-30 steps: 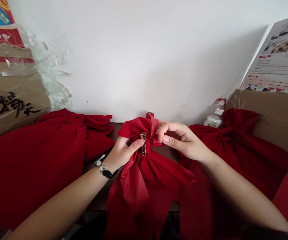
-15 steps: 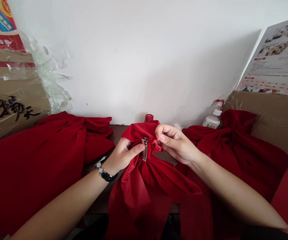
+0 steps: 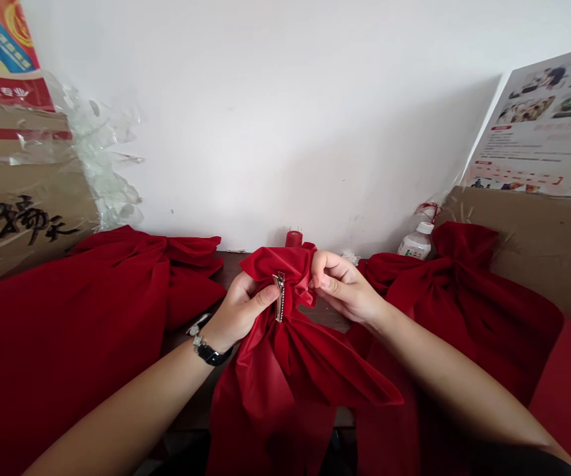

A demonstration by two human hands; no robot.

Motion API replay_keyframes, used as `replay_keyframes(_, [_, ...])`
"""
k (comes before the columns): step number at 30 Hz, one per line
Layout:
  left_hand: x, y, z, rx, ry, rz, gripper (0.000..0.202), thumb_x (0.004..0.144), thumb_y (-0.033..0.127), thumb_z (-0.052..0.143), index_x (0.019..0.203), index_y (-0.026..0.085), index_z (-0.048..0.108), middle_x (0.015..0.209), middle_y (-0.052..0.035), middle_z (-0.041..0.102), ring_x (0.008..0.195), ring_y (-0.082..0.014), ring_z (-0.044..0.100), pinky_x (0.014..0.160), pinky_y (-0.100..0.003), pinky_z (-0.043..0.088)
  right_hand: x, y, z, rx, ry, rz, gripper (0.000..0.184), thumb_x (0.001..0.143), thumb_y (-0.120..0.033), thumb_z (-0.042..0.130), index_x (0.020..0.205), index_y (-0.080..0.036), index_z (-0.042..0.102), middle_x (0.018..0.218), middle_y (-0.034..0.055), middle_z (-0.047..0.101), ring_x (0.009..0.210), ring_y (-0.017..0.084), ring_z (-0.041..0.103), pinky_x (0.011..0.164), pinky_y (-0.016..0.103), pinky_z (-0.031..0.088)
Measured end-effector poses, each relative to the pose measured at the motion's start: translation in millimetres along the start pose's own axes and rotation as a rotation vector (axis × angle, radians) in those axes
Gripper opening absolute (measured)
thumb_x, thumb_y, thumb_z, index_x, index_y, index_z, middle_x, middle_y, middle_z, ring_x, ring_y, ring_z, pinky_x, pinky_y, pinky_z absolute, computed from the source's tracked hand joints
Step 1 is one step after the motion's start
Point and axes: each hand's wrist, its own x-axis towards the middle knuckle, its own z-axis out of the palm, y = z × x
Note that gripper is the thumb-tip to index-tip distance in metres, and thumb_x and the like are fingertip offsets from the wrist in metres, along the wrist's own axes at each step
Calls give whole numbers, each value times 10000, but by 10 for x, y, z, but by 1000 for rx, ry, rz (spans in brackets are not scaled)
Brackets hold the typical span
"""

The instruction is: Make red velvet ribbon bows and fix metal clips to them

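Note:
My left hand [image 3: 249, 305] is closed round a red fabric bow [image 3: 266, 370], its thumb pressing beside a metal hair clip [image 3: 279, 297]. The clip lies upright at the bow's gathered middle and has a toothed edge. Long tails of the bow spread down over the table's front edge. At the bow's right side, my right hand [image 3: 347, 289] is closed in a pinch, thumb against forefinger. What those fingertips hold is too small to make out. The left fingers behind the cloth are hidden.
More red bows lie on both sides, one pile of red fabric [image 3: 92, 317] at left and another bow [image 3: 464, 297] at right. A red thread spool [image 3: 294, 238] with needles stands behind. Near the right cardboard [image 3: 528, 244] is a white-capped bottle [image 3: 416, 242]. A white wall [image 3: 275, 132] rises behind.
The bow and clip have shifted slightly left and turned a little in my left hand. My right hand stays pinched near the bow's right edge. The view has tilted slightly.

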Motion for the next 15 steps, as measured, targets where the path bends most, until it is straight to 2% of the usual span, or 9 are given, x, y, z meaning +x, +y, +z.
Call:
replay_keyframes(4, [15,40,-9,14,51,21,412,710,490,738,930,149,669,791,-44,708,724,-180,652,658,-256,500,60,-163,-158,-238,-106,57,119,876,-263,625,827,-155,639,799,28,635,728,101,580,712,240,472])
replay_keyframes(6, [15,60,1,37,50,34,425,715,499,730,949,149,670,817,-51,712,743,-184,652,670,-258,500,82,-202,-183,-333,-112,85,143,878,-272,620,818,-144,643,787,38,652,726,111,600,707,249,483])
replay_keyframes(11, [6,88,30,75,10,53,441,747,515,694,977,140,674,832,-65,718,727,-185,655,674,-266,500,49,-101,-25,-480,103,-15,209,858,-337,637,774,-149,604,694,16,621,648,103,569,644,229,463])
replay_keyframes(15, [-3,46,8,95,-22,71,425,768,498,680,1007,146,665,902,-76,720,802,-198,663,739,-279,505,-21,21,171,-422,200,-35,233,889,-370,584,790,-163,549,645,-12,540,555,83,466,548,213,389])
